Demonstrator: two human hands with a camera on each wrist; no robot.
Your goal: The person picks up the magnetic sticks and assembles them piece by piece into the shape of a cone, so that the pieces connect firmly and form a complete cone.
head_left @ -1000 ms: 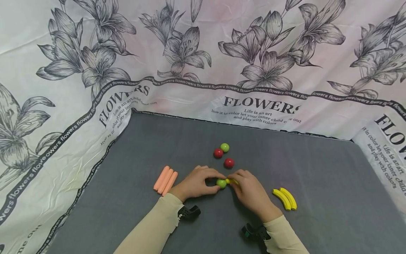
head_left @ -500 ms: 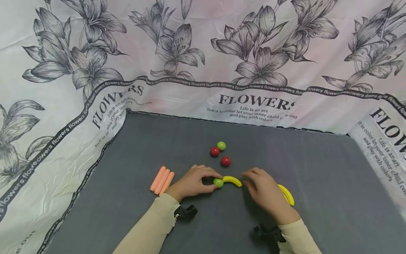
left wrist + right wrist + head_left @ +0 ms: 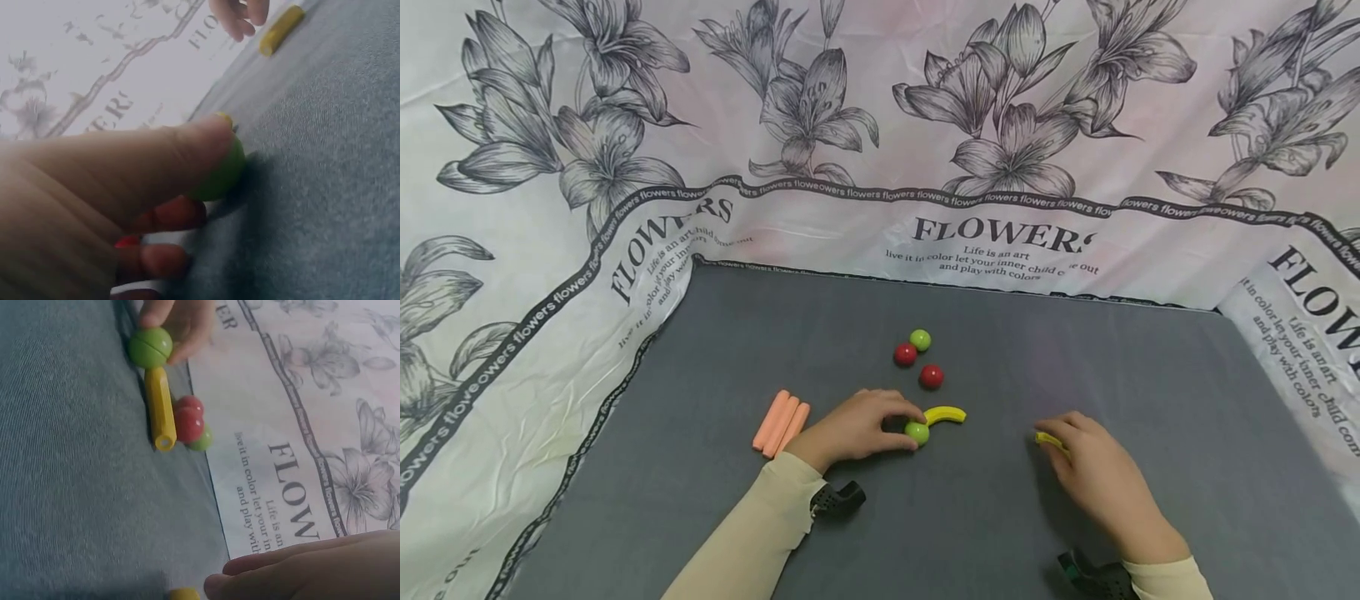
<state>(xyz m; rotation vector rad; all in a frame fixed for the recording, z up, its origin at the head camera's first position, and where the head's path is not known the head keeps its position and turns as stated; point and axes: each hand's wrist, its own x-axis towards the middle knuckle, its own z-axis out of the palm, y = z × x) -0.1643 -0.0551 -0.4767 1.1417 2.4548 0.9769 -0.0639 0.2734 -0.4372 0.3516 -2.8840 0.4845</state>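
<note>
My left hand [image 3: 912, 423] pinches a small green ball [image 3: 916, 432] on the grey cloth; the left wrist view shows my thumb pressed over that ball [image 3: 222, 172]. A curved yellow banana piece [image 3: 945, 413] lies touching the ball's right side, and the right wrist view shows the banana piece [image 3: 160, 406] lying free. My right hand [image 3: 1051, 435] lies over other yellow banana pieces [image 3: 1047, 438] to the right, with fairly straight fingers [image 3: 300, 572] on them. Most of those pieces are hidden under the hand.
Two red balls [image 3: 905, 354] [image 3: 931, 377] and a second green ball [image 3: 920, 339] sit just beyond the left hand. Three orange sticks [image 3: 781, 423] lie side by side to its left. A flower-printed sheet [image 3: 1000, 242] rises around the grey cloth [image 3: 970, 517].
My right hand let go of the yellow banana piece beside the green ball and moved right onto the other banana pieces. The left hand has kept its pinch on the green ball.
</note>
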